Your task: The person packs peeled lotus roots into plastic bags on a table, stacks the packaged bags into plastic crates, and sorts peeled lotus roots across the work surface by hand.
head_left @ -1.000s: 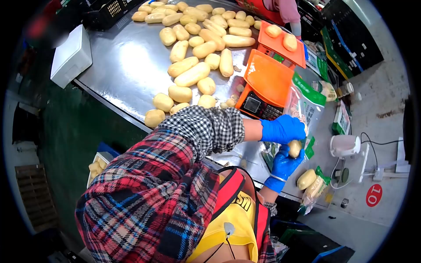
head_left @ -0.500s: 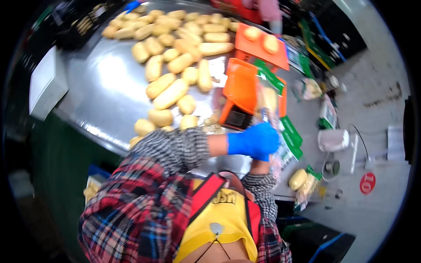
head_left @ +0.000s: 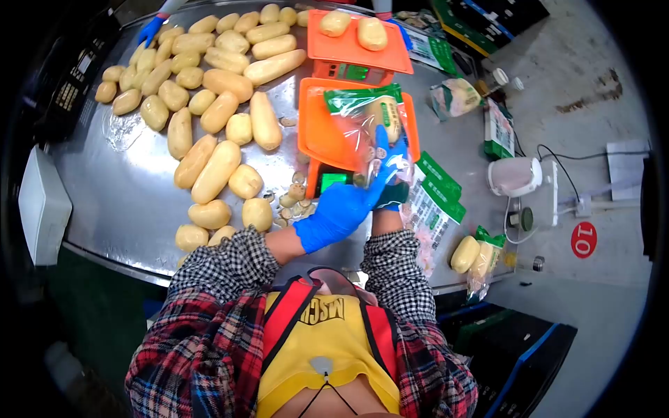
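Note:
My left hand (head_left: pixel 338 212), in a blue glove, reaches across to the lower end of a clear plastic bag (head_left: pixel 357 136) with a green printed band and grips it there. A pale yellow oblong root vegetable (head_left: pixel 383 117) lies inside the bag, over the orange tray (head_left: pixel 313 132) of a scale with a lit green display. My right hand (head_left: pixel 390 207) is at the same end of the bag, next to my left. Its fingers are largely hidden behind the left hand and a dark green patch, so their grip cannot be made out.
Many similar vegetables (head_left: pixel 217 171) cover the metal table (head_left: pixel 104 181). A second orange scale (head_left: pixel 359 52) behind bears two pieces. Green-and-white bags (head_left: pixel 432 195) lie to the right, near a bagged piece (head_left: pixel 482 261). At the far left is another person's blue-gloved hand (head_left: pixel 150 31).
My view has shifted, and the table things appear farther left. My hands, earlier close together low by the scale, are now farther up, with the bagged vegetable plainly visible over the tray.

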The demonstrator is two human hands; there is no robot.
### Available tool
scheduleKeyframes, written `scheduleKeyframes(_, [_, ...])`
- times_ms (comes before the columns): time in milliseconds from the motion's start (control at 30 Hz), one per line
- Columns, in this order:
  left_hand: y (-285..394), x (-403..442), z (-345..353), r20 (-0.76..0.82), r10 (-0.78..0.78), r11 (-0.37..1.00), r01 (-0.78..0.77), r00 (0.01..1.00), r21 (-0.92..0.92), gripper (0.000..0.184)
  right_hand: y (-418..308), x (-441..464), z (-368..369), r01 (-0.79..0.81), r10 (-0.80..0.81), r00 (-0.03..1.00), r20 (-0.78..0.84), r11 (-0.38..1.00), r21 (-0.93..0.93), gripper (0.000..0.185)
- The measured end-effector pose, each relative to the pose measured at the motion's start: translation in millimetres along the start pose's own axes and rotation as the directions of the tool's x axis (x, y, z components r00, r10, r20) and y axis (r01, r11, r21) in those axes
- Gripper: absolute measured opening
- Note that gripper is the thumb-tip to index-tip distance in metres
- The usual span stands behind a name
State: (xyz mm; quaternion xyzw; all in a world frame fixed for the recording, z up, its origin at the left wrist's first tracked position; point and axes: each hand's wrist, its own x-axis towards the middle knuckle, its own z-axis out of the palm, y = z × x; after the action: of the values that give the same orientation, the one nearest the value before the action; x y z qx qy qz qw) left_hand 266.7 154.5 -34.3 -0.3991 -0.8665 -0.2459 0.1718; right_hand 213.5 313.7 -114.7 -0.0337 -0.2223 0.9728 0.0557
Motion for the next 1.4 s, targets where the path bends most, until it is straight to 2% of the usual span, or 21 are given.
scheduleKeyframes(100, [0, 0, -6, 0.036, -0.007, 0.995, 0.004, 0.999, 0.099, 0.076, 2, 7, 10, 0.026, -0.028, 0.999, -0.023, 0.995, -0.093, 0.04])
scheduleKeyframes(167, [-9, -10, -7, -0.004, 0.006, 1.0, -0.006, 1.0, -0.017, 0.072, 2, 7, 18, 0.027, -0.034, 0.998, -0.048, 0.988, -0.152, 0.039])
scheduleKeyframes(200, [-14, -16, -10, 0.097, -0.042, 0.989, 0.055, 0.994, -0.136, 0.072, 3, 6, 18, 0.026, -0.038, 0.997, -0.066, 0.982, -0.185, 0.039])
scheduleKeyframes(300, [-66, -24, -51, 0.012, -0.15, 0.948, 0.148, 0.989, -0.281, 0.063, -1, -1, 22, 0.04, -0.076, 0.99, -0.115, 0.957, -0.287, 0.038])
scheduleKeyframes(333, [-102, -28, -60, -0.017, -0.314, 0.92, 0.3, 0.949, -0.252, 0.043, 0, -3, 24, 0.041, -0.09, 0.986, -0.138, 0.944, -0.328, 0.038])
scheduleKeyframes(367, [-156, -48, -42, -0.158, -0.523, 0.852, 0.516, 0.837, -0.088, 0.036, 0, -5, 25, 0.048, -0.114, 0.981, -0.157, 0.926, -0.374, 0.038])
scheduleKeyframes(400, [-195, -49, -64, -0.166, -0.523, 0.85, 0.496, 0.836, -0.178, 0.035, -1, -10, 27, 0.056, -0.142, 0.975, -0.171, 0.902, -0.429, 0.038])
scheduleKeyframes(433, [-228, -46, -79, -0.376, -0.433, 0.873, 0.485, 0.819, 0.051, 0.049, 0, -14, 30, 0.06, -0.175, 0.967, -0.186, 0.864, -0.499, 0.038])
scheduleKeyframes(500, [-282, -54, -74, -0.367, -0.601, 0.601, 0.704, 0.71, 0.379, 0.073, 0, -29, 36, 0.086, -0.265, 0.952, -0.152, 0.709, -0.7, 0.037])
scheduleKeyframes(600, [-300, -37, -80, -0.008, -0.763, 0.606, 0.718, 0.647, 0.343, 0.09, -1, -66, 36, 0.238, -0.367, 0.92, 0.137, 0.245, -0.94, 0.042])
scheduleKeyframes(633, [-304, -30, -79, 0.0, -0.767, 0.598, 0.715, 0.641, 0.363, 0.09, -2, -81, 33, 0.293, -0.362, 0.897, 0.254, 0.055, -0.955, 0.044])
scheduleKeyframes(733, [-337, -31, -59, 0.017, -0.722, 0.638, 0.656, 0.692, 0.403, 0.087, -3, -128, 3, 0.165, -0.319, 0.922, 0.219, -0.189, -0.968, 0.045])
scheduleKeyframes(767, [-337, -36, -63, -0.014, -0.696, 0.664, 0.65, 0.718, 0.369, 0.079, 4, -142, 8, 0.116, -0.394, 0.901, 0.183, -0.188, -0.975, 0.04])
scheduleKeyframes(833, [-359, -51, -62, -0.221, -0.675, 0.727, 0.685, 0.704, -0.037, 0.068, 10, -162, 33, 0.187, -0.393, 0.889, 0.236, -0.158, -0.97, 0.035])
scheduleKeyframes(900, [-370, -56, -78, 0.03, -0.826, 0.403, 0.628, 0.562, -0.665, 0.058, 19, -184, 37, 0.149, -0.342, 0.927, 0.154, -0.042, -0.988, 0.029])
scheduleKeyframes(933, [-338, -59, -106, 0.224, -0.745, 0.138, 0.474, 0.628, -0.87, 0.057, 27, -192, 33, 0.15, -0.294, 0.945, 0.142, 0.003, -0.989, 0.027])
scheduleKeyframes(1033, [-241, -66, -135, 0.285, -0.548, -0.177, 0.224, 0.787, -0.958, 0.057, 51, -197, 35, -0.067, -0.021, 0.997, -0.077, 0.306, -0.95, 0.023])
scheduleKeyframes(1100, [-184, -71, -132, 0.352, -0.377, -0.317, 0.237, 0.857, -0.918, 0.058, 68, -185, 37, -0.162, 0.179, 0.982, -0.061, 0.631, -0.758, 0.038])
scheduleKeyframes(1133, [-179, -84, -120, 0.391, -0.397, -0.351, 0.256, 0.83, -0.901, 0.06, 68, -183, 56, -0.214, 0.263, 0.964, -0.04, 0.679, -0.703, 0.046])
scheduleKeyframes(1300, [-107, -96, -72, 0.443, -0.157, -0.18, 0.415, 0.883, -0.892, 0.068, 74, -180, 81, -0.389, 0.415, 0.893, 0.172, 0.906, -0.169, 0.067])
scheduleKeyframes(1400, [-75, -75, -77, 0.477, -0.137, 0.115, 0.492, 0.868, -0.863, 0.059, 59, -196, 63, -0.311, 0.324, 0.944, 0.06, 0.937, -0.159, 0.069])
